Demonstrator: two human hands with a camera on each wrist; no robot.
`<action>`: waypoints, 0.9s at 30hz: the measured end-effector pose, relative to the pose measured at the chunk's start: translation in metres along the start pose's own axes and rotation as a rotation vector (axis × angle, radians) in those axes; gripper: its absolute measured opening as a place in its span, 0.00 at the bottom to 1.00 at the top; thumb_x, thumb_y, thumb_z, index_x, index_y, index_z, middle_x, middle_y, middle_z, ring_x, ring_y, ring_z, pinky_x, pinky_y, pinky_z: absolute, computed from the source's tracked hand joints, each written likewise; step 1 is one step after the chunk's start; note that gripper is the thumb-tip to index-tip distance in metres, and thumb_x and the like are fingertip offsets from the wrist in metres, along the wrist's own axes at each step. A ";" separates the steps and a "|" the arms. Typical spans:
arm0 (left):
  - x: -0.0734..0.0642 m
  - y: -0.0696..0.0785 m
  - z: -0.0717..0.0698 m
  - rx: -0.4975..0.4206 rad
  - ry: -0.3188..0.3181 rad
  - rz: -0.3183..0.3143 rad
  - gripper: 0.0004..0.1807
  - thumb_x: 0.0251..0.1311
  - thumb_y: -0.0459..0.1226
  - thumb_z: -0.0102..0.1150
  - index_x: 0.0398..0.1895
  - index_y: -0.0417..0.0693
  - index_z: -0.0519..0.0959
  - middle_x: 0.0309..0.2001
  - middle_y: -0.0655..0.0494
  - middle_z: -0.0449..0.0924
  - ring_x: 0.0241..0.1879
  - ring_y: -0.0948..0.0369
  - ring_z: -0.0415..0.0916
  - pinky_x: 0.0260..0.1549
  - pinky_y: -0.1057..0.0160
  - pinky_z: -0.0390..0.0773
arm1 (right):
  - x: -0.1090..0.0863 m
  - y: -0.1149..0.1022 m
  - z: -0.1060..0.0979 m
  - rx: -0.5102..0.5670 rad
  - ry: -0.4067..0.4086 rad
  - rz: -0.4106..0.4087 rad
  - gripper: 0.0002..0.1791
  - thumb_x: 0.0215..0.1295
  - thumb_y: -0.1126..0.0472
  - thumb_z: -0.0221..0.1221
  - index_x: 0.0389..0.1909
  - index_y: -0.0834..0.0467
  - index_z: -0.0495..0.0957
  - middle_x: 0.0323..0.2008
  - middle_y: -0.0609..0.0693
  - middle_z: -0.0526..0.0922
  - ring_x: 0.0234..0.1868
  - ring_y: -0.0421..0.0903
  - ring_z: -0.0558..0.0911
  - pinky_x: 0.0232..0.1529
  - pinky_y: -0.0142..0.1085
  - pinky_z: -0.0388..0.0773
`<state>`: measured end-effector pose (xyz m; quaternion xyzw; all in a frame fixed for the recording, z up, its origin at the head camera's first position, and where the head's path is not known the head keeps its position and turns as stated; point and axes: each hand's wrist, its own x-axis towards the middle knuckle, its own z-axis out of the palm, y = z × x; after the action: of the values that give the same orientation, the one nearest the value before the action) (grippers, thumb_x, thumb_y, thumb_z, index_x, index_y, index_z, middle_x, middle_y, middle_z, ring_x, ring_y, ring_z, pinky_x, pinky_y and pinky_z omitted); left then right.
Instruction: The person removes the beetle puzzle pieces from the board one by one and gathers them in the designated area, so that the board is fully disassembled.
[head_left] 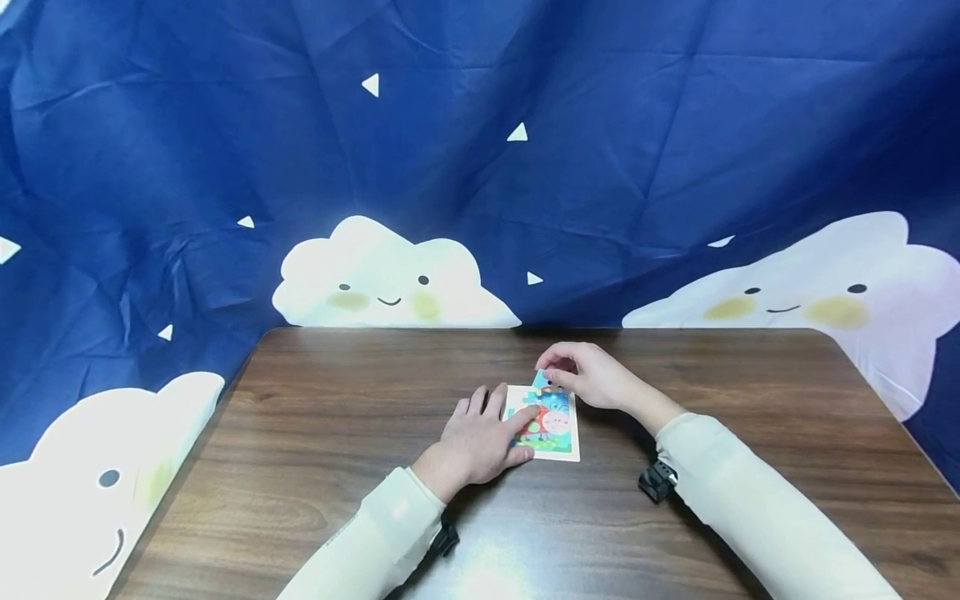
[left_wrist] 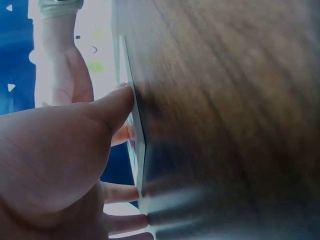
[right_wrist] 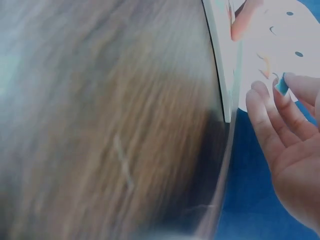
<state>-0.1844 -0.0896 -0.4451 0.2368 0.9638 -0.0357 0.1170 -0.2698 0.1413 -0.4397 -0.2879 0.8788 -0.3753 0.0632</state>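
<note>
A small jigsaw puzzle board [head_left: 564, 455] with a pale border lies on the table; its picture has a pink and red cartoon figure on blue and green. My left hand [head_left: 477, 437] rests on its left side, index finger stretched onto the picture and thumb at the near edge. In the left wrist view the thumb [left_wrist: 117, 102] touches the board's edge. Above the board's far edge my right hand [head_left: 592, 377] pinches a light blue puzzle piece [head_left: 540, 380] between thumb and fingers. The right wrist view shows this blue piece [right_wrist: 282, 86] held up off the board.
The board lies on a dark brown wooden table [head_left: 337, 400]. Behind the table hangs a blue cloth [head_left: 450, 150] printed with smiling white clouds. Black wrist cameras [head_left: 657, 481] are strapped at both sleeves, close above the table.
</note>
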 end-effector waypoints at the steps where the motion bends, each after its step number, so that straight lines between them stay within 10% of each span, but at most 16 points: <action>1: 0.000 0.000 0.000 -0.006 -0.001 -0.001 0.36 0.77 0.66 0.49 0.85 0.82 0.56 0.85 0.44 0.56 0.82 0.42 0.58 0.77 0.45 0.65 | -0.001 0.001 -0.001 0.001 0.004 -0.002 0.08 0.77 0.66 0.63 0.51 0.59 0.87 0.43 0.48 0.90 0.43 0.42 0.83 0.50 0.36 0.80; 27: 0.000 -0.004 0.001 -0.042 0.002 0.003 0.36 0.77 0.66 0.49 0.85 0.84 0.56 0.86 0.46 0.55 0.84 0.43 0.57 0.80 0.42 0.63 | -0.026 0.008 -0.017 0.092 0.062 0.063 0.09 0.78 0.69 0.60 0.53 0.63 0.86 0.43 0.55 0.86 0.33 0.48 0.84 0.31 0.33 0.81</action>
<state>-0.1862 -0.0932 -0.4458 0.2357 0.9641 -0.0152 0.1212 -0.2574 0.1709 -0.4365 -0.2451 0.8708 -0.4219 0.0608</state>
